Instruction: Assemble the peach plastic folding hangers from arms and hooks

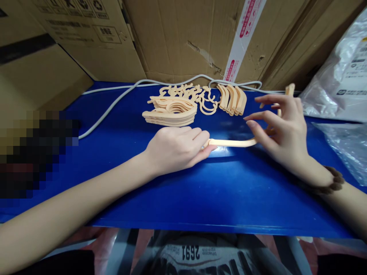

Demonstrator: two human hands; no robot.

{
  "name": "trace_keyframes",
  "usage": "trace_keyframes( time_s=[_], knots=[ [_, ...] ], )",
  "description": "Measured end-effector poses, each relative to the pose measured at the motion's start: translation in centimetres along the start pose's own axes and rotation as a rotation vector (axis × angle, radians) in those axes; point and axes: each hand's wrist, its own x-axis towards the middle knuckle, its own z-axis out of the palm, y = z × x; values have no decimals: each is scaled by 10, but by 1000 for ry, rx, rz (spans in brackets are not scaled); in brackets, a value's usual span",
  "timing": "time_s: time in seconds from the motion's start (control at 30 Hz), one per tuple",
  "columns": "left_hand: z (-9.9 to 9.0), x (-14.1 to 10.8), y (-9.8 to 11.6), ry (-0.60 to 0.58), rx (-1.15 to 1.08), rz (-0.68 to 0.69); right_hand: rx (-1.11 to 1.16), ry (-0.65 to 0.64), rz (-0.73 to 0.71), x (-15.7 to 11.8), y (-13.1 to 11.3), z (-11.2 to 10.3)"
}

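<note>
My left hand [183,147] is closed in a pinch around one end of a beige plastic hanger [233,143], held just above the blue table. The hanger's long arm runs right and passes behind my right hand [283,130]. Beige parts show again between and above those fingers, but how they join is hidden. My right hand has its fingers spread and bent, with thumb and index tips apart. Beyond my left hand lies a stack of beige hanger bodies [172,119]. Loose beige hooks [208,110] and a row of curved beige arms [233,100] lie beside it.
A white cable [114,104] crosses the back of the blue table [183,198]. Cardboard boxes [183,42] stand behind and to the left. Clear plastic bags [338,84] lie at the right. A blurred-out dark patch [31,160] covers the left side.
</note>
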Motion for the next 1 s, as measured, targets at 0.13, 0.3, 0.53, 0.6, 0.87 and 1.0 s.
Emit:
trace_keyframes(
  time_s=[0.13,0.3,0.53,0.6,0.87,1.0],
  knots=[
    [1,-1,-1,-12,13,-33,64,28,100,2,2,6],
    [2,-2,0,-27,15,-56,108,11,149,2,4,8],
    [1,-1,-3,-4,-52,-20,118,39,130,3,8,10],
    [2,-1,-7,-23,-126,5,112,35,111,4,6,8],
    [-2,-9,-3,62,-477,113,95,100,-149,-3,-5,0],
    [-8,-12,3,58,-492,173,-16,66,-181,-4,-8,0]
  ],
)
